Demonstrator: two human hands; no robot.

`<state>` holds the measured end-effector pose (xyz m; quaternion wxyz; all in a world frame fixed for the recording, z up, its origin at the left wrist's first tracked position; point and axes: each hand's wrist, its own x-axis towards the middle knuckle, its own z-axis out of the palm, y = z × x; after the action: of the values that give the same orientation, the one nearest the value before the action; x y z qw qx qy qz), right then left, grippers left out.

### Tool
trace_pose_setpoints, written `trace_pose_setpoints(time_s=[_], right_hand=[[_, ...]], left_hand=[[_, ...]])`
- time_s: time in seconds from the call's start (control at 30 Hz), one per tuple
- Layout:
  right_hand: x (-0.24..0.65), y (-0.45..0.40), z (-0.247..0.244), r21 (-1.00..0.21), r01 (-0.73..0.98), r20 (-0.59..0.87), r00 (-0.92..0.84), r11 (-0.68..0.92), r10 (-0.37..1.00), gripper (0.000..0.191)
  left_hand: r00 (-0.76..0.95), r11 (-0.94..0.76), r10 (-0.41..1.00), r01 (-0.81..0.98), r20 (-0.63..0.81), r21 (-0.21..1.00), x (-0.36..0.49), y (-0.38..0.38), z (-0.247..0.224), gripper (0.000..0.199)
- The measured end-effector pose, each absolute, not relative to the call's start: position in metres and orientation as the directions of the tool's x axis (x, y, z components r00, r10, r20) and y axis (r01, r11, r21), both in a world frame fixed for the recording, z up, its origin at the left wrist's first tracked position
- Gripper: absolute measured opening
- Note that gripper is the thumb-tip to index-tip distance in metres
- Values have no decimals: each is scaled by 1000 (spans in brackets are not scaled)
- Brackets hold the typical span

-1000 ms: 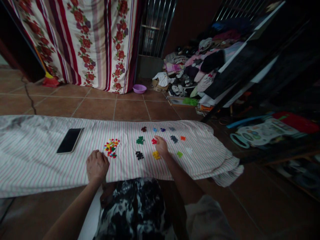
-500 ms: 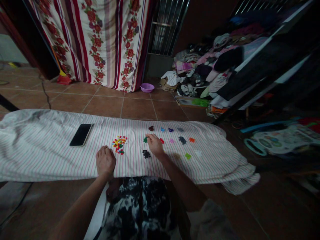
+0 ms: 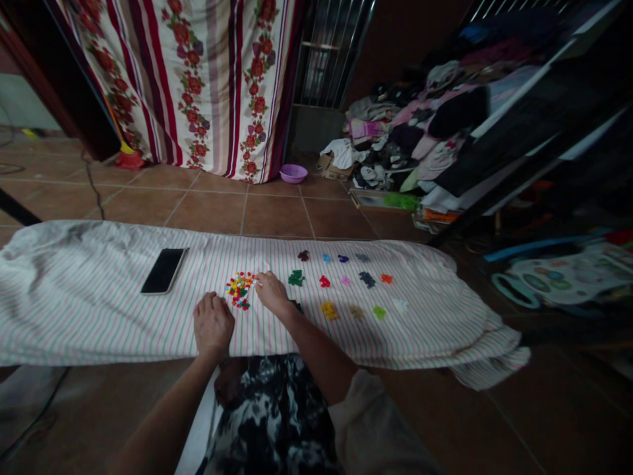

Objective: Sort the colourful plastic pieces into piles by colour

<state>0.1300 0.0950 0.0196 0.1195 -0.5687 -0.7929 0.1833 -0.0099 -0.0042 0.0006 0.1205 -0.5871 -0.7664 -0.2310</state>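
As I watch from my remote seat, the right hand point(image 3: 270, 291) has its fingertips bunched at the right edge of the mixed pile point(image 3: 240, 290); I can't tell whether they grip a piece. The left hand point(image 3: 213, 323) rests near and left of that pile, fingers bent, anything beneath them hidden. Many pieces there remain mixed, I judge, while the green pile point(image 3: 296, 278), red pile point(image 3: 324, 282) and yellow pile point(image 3: 329, 311) already lie apart, rightward on the striped cloth point(image 3: 113, 323).

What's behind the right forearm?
Some black pieces show past the right forearm. Any others there, and the striped cloth directly behind it, are covered, so I can't count them.
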Motion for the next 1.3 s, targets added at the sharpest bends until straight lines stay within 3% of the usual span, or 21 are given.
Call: trace_pose_setpoints(time_s=[0.37, 0.57, 0.77, 0.93, 1.1, 1.3], right_hand=[[129, 95, 16, -411, 874, -3, -288, 261, 958, 23], [138, 94, 23, -521, 808, 28, -308, 277, 951, 21], [164, 92, 28, -651, 691, 174, -267, 315, 948, 16], [207, 88, 18, -757, 588, 287, -89, 283, 954, 13], [284, 78, 15, -804, 564, 366, 219, 189, 905, 22], [393, 55, 21, -662, 727, 356, 518, -182, 778, 28]], left_hand=[[-270, 202, 853, 960, 446, 193, -10, -5, 2, 25], [-239, 198, 840, 971, 487, 133, -12, -4, -4, 25], [-224, 196, 835, 975, 502, 108, -12, -6, -3, 24], [-218, 198, 841, 976, 496, 94, -13, -8, 0, 24], [-228, 207, 844, 974, 486, 96, -12, -8, 0, 25], [-213, 199, 844, 977, 493, 82, -12, -8, -2, 27]])
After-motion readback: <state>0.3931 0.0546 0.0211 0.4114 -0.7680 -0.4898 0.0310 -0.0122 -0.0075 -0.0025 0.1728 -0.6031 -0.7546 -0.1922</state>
